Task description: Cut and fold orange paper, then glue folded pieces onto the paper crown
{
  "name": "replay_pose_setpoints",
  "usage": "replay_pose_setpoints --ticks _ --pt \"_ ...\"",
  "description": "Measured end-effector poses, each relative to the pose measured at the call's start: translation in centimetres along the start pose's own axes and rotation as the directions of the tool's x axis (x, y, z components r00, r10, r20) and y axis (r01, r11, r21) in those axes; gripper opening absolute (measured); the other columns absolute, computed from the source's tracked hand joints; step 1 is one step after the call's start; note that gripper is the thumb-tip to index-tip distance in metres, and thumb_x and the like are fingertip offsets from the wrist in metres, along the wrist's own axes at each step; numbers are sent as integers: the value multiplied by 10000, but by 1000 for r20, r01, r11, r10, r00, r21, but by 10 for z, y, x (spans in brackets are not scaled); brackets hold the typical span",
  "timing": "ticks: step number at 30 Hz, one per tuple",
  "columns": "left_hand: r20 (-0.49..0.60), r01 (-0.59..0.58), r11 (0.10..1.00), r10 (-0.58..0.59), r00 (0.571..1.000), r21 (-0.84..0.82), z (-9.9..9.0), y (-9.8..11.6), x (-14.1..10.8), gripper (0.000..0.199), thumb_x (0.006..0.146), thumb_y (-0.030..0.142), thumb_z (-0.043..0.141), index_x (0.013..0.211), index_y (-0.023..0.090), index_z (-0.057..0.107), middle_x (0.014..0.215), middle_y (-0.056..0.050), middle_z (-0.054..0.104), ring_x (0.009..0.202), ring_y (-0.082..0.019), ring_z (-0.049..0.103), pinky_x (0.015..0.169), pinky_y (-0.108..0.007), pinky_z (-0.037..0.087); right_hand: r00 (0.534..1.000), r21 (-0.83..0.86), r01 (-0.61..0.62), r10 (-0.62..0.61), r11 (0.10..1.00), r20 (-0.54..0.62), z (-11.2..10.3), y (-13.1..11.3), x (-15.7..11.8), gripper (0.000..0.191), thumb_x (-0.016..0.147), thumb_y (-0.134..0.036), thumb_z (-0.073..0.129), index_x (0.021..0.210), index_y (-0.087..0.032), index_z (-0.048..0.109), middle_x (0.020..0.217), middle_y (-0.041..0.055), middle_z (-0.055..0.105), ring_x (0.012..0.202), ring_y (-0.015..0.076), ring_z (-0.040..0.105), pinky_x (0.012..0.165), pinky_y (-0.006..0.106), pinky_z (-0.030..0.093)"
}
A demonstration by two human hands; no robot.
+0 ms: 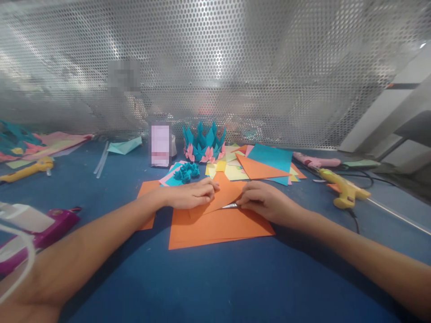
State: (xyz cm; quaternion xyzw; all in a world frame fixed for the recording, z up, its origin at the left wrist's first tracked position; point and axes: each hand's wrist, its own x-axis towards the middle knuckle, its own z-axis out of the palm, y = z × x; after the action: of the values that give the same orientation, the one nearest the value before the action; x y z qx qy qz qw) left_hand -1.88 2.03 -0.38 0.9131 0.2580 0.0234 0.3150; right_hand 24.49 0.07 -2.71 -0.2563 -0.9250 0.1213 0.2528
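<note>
Orange paper: probably light, creases easily; I'd hold edges. Left hand half-curled on it, grip unclear; right hand pinches silvery tool.

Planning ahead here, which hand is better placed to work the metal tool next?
Likely the right hand: it holds the metal tool; the left hand rests on the orange paper.

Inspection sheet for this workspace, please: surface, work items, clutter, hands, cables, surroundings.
Surface: blue table, a few small specks.
Work items: orange paper; slim metal tool, type unclear.
Clutter: blue-and-pink paper crown, coloured sheets, pink glue gun, yellow glue gun at right.
Hands: left hand rests on orange paper; right hand grips the metal tool.
Cables: dark cord by that yellow glue gun; white cord at left.
Surroundings: perforated metal panel behind the blue table.
</note>
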Motion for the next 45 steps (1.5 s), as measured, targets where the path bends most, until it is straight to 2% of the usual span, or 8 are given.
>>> replay_pose_setpoints --ticks 5,12,21,29,45 --pt "-11 -9 1000 9 1000 -2 -1 -1 1 147 907 167 308 828 211 423 1243 -48 388 1245 -155 338 1071 -343 250 999 -2 33 -33 999 -6 5 -2 1 160 877 -196 531 824 -173 679 788 60 613 754 154 564 676 272 456" --pt "-10 -12 1000 12 1000 -4 0 -2 0 171 854 75 313 800 209 404 1240 -42 389 1252 -151 333 1050 -333 277 1000 8 15 -15 1000 28 1 -5 2 155 870 -173 534 818 -175 680 787 55 608 749 147 566 670 258 451" --pt "-11 -10 1000 10 1000 4 1 -5 3 188 838 47 311 807 200 416 1228 -56 388 1217 -164 359 1036 -340 285 999 18 40 -40 999 -10 9 -6 8 129 847 -135 560 801 -163 678 788 54 626 748 145 569 684 264 460" --pt "-3 -8 1000 8 1000 -3 1 -3 1 204 836 26 309 826 201 414 1215 -53 381 1204 -143 359 1006 -299 306 999 59 42 -42 997 -8 7 -5 7 150 857 -149 550 802 -161 688 765 54 611 729 140 563 653 245 449" --pt "-17 -18 1000 19 1000 12 2 -7 2 213 831 23 311 838 202 426 1225 -52 380 1170 -139 383 986 -299 328 1000 26 29 -29 999 8 10 -12 9 143 853 -147 560 809 -164 694 774 51 634 725 141 577 669 258 452"
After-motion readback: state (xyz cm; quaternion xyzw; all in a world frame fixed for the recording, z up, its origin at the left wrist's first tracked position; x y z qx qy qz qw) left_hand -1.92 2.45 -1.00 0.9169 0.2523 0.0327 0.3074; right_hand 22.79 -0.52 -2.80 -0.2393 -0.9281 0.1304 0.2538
